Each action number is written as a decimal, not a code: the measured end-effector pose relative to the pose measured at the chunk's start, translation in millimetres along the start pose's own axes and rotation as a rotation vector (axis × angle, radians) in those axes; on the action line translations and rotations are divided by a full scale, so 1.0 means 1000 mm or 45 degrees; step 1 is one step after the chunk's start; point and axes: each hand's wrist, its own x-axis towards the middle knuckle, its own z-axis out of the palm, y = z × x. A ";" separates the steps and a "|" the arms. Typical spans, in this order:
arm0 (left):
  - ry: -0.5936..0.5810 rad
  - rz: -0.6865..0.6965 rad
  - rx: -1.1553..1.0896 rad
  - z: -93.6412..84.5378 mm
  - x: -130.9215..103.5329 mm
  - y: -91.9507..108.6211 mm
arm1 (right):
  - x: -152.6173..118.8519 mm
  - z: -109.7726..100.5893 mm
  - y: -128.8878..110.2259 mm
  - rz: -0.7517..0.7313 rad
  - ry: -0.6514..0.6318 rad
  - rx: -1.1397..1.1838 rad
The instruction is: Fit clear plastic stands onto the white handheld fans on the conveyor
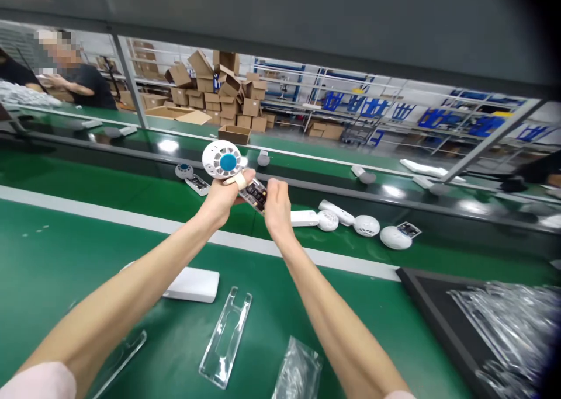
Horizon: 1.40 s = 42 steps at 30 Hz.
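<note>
Above the green belt, both hands hold a white handheld fan (211, 160) with a round slotted head and a blue centre. Its handle (254, 194) is uncovered, with dark electronic parts showing. My left hand (221, 199) is closed round the fan where head and handle meet; a pale wrap covers one of its digits. At the handle's far end, my right hand (277, 207) pinches with bent fingers, its fingertips partly hidden. Below my arms lie a clear plastic frame (239, 329) and a white handle-shaped piece (195, 283), partly covered by my left forearm.
Several white fans (366, 225) lie along the belt (245, 235), some with uncovered handles. On the right a black tray (432, 311) holds many clear plastic parts (512, 317). A clear bag (298, 370) lies in front. Another person (90, 83) stands at far left, near stacked cartons (228, 86).
</note>
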 end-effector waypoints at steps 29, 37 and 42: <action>-1.127 0.068 2.232 -0.122 -0.096 0.033 | -0.157 -0.035 0.018 -0.373 -0.928 -1.058; -0.855 0.501 1.944 -0.012 0.004 -0.020 | -0.156 -0.066 0.030 -0.021 -1.131 -0.707; -0.861 0.318 1.947 0.060 0.052 -0.108 | -0.126 -0.085 0.060 0.102 -0.905 -0.146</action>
